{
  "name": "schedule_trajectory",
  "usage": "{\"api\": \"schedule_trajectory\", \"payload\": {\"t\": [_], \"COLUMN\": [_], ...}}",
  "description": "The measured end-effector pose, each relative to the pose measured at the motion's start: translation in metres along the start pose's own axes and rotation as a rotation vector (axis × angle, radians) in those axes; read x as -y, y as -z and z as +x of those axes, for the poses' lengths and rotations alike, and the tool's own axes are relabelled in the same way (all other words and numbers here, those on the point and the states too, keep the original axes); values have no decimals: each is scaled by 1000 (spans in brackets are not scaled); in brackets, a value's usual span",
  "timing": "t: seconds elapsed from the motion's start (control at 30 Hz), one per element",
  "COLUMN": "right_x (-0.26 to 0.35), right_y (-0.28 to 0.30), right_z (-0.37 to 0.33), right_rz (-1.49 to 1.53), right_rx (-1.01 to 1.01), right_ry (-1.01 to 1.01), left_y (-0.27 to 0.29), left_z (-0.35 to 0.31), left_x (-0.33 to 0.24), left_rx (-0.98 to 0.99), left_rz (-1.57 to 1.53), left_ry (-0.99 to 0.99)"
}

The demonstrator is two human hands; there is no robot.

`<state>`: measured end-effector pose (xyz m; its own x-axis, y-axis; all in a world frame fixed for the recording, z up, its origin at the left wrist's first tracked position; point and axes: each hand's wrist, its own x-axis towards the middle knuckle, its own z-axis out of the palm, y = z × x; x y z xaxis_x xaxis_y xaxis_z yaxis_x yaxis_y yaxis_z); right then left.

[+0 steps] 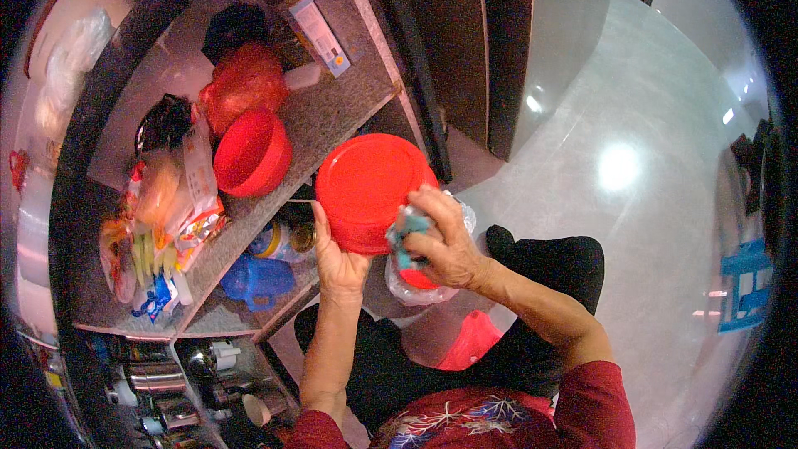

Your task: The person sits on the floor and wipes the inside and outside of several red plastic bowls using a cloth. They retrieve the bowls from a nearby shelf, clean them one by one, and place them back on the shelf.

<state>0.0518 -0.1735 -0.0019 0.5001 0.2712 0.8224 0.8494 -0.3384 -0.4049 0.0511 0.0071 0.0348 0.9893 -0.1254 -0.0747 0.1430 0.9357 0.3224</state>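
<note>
My left hand (339, 264) grips the lower left edge of a round red plastic container (370, 183), its flat circular face turned up toward me. Most of the fingers are hidden behind it. A crumpled teal and grey cloth (407, 239) is bunched in my right hand (447, 239), which presses it to the container's lower right rim. Beneath that hand sits a clear plastic bag (464, 214) around another red item (418, 279), partly hidden by the hand. On the shelf to the left, a red bowl (253, 154) leans tilted beside a red plastic bag (243, 87).
Food packets (158, 199), a black bag (235, 31) and a small box (319, 33) crowd the stone-topped shelf (345, 104). Blue plasticware (258, 280) and jars (287, 239) stand below it. A pinkish-red object (470, 341) lies between my legs. Glossy floor (632, 233) stretches rightward.
</note>
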Motion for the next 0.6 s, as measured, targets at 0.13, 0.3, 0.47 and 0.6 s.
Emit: {"api": "schedule_trajectory", "payload": {"t": [0.13,0.3,0.47,0.6], "right_x": [-20,-24,-35,-39], "right_y": [0,18,39,52], "right_z": [-7,7,30,34], "right_rz": [232,507,834,739], "right_rx": [-128,-152,-193,24], "right_ry": [-228,-689,-823,-777], "left_y": [3,7,7,-6], "left_z": [-4,-19,-32,-36], "left_x": [-5,-1,14,24], "left_rx": [-19,17,66,111], "left_rz": [-8,154,358,594], "left_ry": [-61,-2,157,201]}}
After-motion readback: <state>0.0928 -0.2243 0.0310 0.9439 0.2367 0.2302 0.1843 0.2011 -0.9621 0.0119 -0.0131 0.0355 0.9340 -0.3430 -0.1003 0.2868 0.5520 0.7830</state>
